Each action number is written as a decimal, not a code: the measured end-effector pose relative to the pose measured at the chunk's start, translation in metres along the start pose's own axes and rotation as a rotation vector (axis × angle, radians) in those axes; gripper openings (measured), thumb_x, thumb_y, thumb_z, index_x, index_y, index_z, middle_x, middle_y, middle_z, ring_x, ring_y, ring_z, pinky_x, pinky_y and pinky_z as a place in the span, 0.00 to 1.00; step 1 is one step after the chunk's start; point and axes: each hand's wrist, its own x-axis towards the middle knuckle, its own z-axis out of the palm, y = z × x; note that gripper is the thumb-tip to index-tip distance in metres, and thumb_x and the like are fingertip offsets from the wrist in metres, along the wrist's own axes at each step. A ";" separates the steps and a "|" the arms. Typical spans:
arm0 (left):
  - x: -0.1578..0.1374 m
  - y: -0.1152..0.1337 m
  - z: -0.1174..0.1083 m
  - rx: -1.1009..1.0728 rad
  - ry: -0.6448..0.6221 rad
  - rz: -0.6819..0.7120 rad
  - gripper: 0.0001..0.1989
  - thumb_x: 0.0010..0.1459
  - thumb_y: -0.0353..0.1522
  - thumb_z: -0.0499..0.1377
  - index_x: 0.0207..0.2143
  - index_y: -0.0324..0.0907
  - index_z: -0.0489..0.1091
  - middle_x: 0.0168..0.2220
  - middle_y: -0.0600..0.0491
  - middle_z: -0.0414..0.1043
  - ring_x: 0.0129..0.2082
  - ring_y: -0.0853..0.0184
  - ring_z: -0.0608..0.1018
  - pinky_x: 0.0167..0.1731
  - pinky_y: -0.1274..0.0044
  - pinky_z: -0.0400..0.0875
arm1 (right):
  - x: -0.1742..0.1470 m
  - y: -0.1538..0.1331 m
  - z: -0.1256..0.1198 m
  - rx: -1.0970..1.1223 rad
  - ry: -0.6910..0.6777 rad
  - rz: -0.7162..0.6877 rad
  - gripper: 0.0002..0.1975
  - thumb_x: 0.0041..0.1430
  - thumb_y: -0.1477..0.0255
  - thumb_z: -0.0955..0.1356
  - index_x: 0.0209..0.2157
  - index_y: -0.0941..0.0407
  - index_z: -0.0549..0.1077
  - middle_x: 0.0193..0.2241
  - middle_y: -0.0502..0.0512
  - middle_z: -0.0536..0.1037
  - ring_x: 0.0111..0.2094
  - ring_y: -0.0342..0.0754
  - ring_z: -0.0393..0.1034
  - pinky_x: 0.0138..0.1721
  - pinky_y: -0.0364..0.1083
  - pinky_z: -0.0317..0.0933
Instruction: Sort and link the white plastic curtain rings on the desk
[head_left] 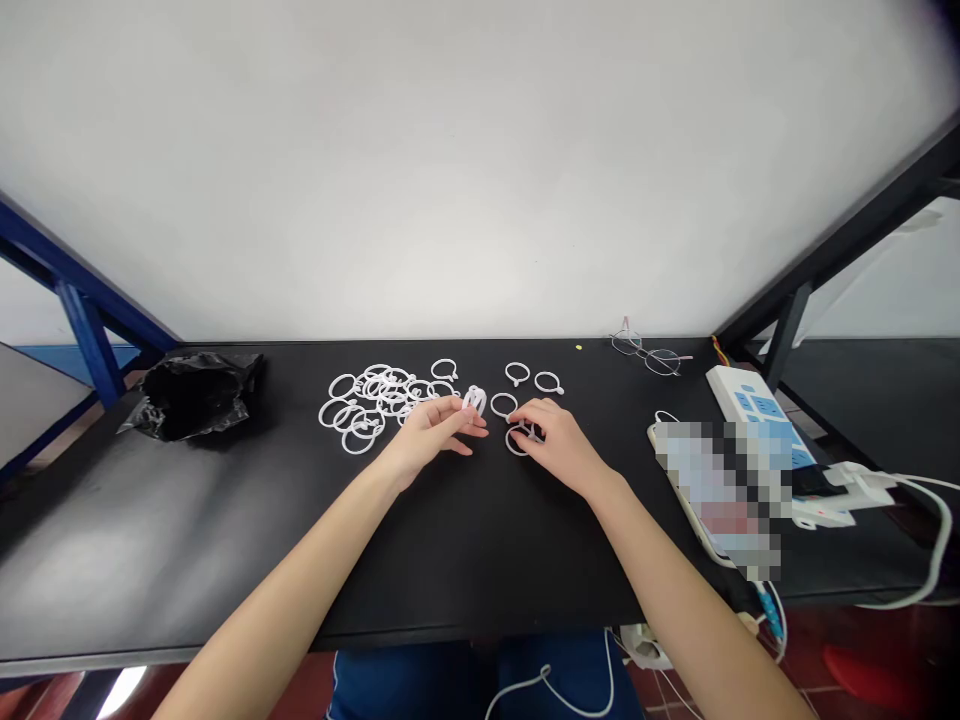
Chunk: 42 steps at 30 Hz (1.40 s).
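My left hand (439, 425) pinches a small stack of white curtain rings (474, 401) between thumb and fingers, held on edge above the black table. To its right, my right hand (559, 440) has its fingertips closed on another white curtain ring (514, 449) at the tabletop; the fingers partly hide it. A loose ring (504, 394) lies just beyond those fingertips. Farther back are two more single rings, one ring (517, 364) with its small eyelet toward me and another ring (549, 374). Left of my left hand spreads a tangled pile of rings (360, 432), with a lone ring (444, 360) behind it.
An open black plastic bag (232, 405) sits at the left on the black table (450, 570). Eyeglasses (643, 352) lie at the back right. A phone (686, 495), partly pixelated, and a white power strip (724, 385) with plugs and cables occupy the right side.
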 end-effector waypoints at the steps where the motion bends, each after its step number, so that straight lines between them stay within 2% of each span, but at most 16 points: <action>1: 0.000 0.000 0.001 -0.075 -0.012 -0.035 0.16 0.56 0.43 0.61 0.36 0.38 0.71 0.40 0.46 0.74 0.42 0.62 0.78 0.31 0.79 0.73 | 0.000 -0.001 0.000 -0.031 -0.004 -0.002 0.07 0.56 0.79 0.67 0.35 0.54 0.74 0.33 0.53 0.76 0.37 0.49 0.67 0.38 0.48 0.63; 5: -0.001 -0.005 0.007 -0.190 -0.056 -0.105 0.17 0.56 0.43 0.61 0.37 0.37 0.73 0.38 0.46 0.73 0.41 0.62 0.78 0.31 0.80 0.74 | 0.000 -0.008 0.001 -0.048 0.051 -0.067 0.07 0.57 0.80 0.66 0.32 0.54 0.74 0.30 0.51 0.77 0.34 0.48 0.66 0.34 0.47 0.63; 10: -0.004 -0.008 0.016 -0.133 -0.088 -0.151 0.18 0.56 0.44 0.61 0.38 0.38 0.74 0.41 0.46 0.72 0.32 0.68 0.79 0.22 0.84 0.68 | -0.001 -0.015 0.009 0.161 0.339 -0.186 0.07 0.58 0.79 0.67 0.33 0.54 0.75 0.33 0.52 0.77 0.28 0.43 0.69 0.23 0.42 0.61; 12: -0.004 -0.008 0.018 -0.144 -0.113 -0.148 0.18 0.56 0.45 0.60 0.39 0.38 0.74 0.43 0.46 0.72 0.29 0.71 0.78 0.18 0.86 0.65 | -0.002 -0.016 0.014 0.207 0.364 -0.236 0.07 0.58 0.79 0.67 0.32 0.54 0.75 0.33 0.53 0.77 0.30 0.43 0.71 0.23 0.41 0.62; 15: -0.005 -0.008 0.019 -0.185 -0.164 -0.170 0.19 0.57 0.45 0.60 0.40 0.38 0.74 0.43 0.44 0.74 0.26 0.73 0.77 0.18 0.85 0.65 | -0.002 -0.016 0.019 0.261 0.318 -0.283 0.08 0.59 0.79 0.66 0.33 0.54 0.77 0.35 0.54 0.77 0.34 0.45 0.73 0.28 0.43 0.69; 18: -0.005 -0.008 0.018 -0.193 -0.167 -0.191 0.18 0.54 0.41 0.64 0.41 0.38 0.75 0.42 0.44 0.76 0.27 0.73 0.78 0.21 0.85 0.67 | -0.002 -0.017 0.020 0.327 0.279 -0.257 0.08 0.59 0.77 0.66 0.35 0.53 0.78 0.36 0.55 0.77 0.35 0.45 0.73 0.32 0.45 0.71; 21: -0.006 -0.006 0.016 -0.210 -0.176 -0.184 0.17 0.53 0.39 0.65 0.41 0.38 0.75 0.42 0.45 0.77 0.27 0.74 0.77 0.24 0.85 0.70 | -0.001 -0.020 0.015 0.456 0.275 -0.072 0.10 0.55 0.75 0.69 0.40 0.53 0.76 0.42 0.56 0.75 0.31 0.43 0.71 0.25 0.41 0.68; 22: -0.006 -0.005 0.015 -0.221 -0.186 -0.180 0.16 0.53 0.39 0.65 0.41 0.38 0.75 0.41 0.44 0.77 0.27 0.74 0.77 0.24 0.85 0.71 | 0.000 -0.022 0.012 0.525 0.239 0.018 0.14 0.53 0.75 0.70 0.43 0.53 0.75 0.45 0.57 0.74 0.29 0.41 0.70 0.22 0.40 0.66; 24: -0.007 -0.004 0.012 -0.247 -0.243 -0.173 0.15 0.54 0.38 0.65 0.40 0.37 0.76 0.40 0.44 0.78 0.25 0.75 0.77 0.24 0.84 0.72 | 0.000 -0.024 0.006 0.706 0.043 0.182 0.19 0.51 0.73 0.71 0.47 0.54 0.72 0.43 0.56 0.74 0.25 0.39 0.68 0.17 0.38 0.62; 26: -0.009 -0.002 0.010 -0.273 -0.364 -0.185 0.14 0.53 0.37 0.65 0.39 0.36 0.76 0.37 0.44 0.79 0.23 0.74 0.77 0.23 0.84 0.72 | 0.000 -0.025 0.000 0.918 -0.227 0.282 0.18 0.50 0.72 0.72 0.44 0.57 0.72 0.33 0.53 0.75 0.22 0.38 0.66 0.15 0.36 0.59; 28: -0.011 -0.001 0.007 -0.297 -0.484 -0.207 0.14 0.52 0.37 0.66 0.37 0.35 0.76 0.36 0.44 0.79 0.22 0.73 0.77 0.22 0.83 0.73 | -0.001 -0.026 -0.003 1.100 -0.393 0.324 0.14 0.49 0.71 0.73 0.39 0.58 0.72 0.25 0.49 0.74 0.20 0.38 0.66 0.14 0.35 0.57; 32: -0.014 0.002 0.002 -0.300 -0.584 -0.212 0.15 0.50 0.38 0.67 0.36 0.35 0.77 0.34 0.43 0.79 0.25 0.68 0.79 0.22 0.82 0.73 | -0.002 -0.025 -0.002 1.370 -0.467 0.329 0.16 0.46 0.70 0.76 0.37 0.58 0.73 0.25 0.47 0.75 0.17 0.36 0.62 0.12 0.34 0.53; 35: -0.015 0.005 -0.001 -0.255 -0.625 -0.195 0.14 0.51 0.37 0.66 0.36 0.35 0.77 0.32 0.44 0.80 0.23 0.68 0.79 0.23 0.81 0.74 | -0.002 -0.025 0.003 1.504 -0.453 0.373 0.15 0.48 0.67 0.75 0.37 0.58 0.75 0.24 0.47 0.74 0.17 0.34 0.57 0.11 0.33 0.47; 38: -0.016 0.010 -0.002 -0.190 -0.700 -0.182 0.13 0.52 0.36 0.65 0.36 0.36 0.78 0.32 0.45 0.80 0.23 0.68 0.80 0.22 0.81 0.75 | -0.003 -0.023 0.009 1.500 -0.489 0.433 0.11 0.48 0.70 0.75 0.35 0.58 0.77 0.18 0.45 0.72 0.14 0.33 0.56 0.11 0.33 0.47; 42: -0.019 0.016 -0.003 -0.053 -0.842 -0.242 0.11 0.52 0.35 0.65 0.36 0.36 0.78 0.35 0.45 0.80 0.23 0.66 0.80 0.19 0.80 0.75 | -0.004 -0.021 0.017 1.402 -0.641 0.544 0.11 0.44 0.71 0.76 0.31 0.60 0.77 0.11 0.43 0.69 0.10 0.33 0.57 0.12 0.33 0.53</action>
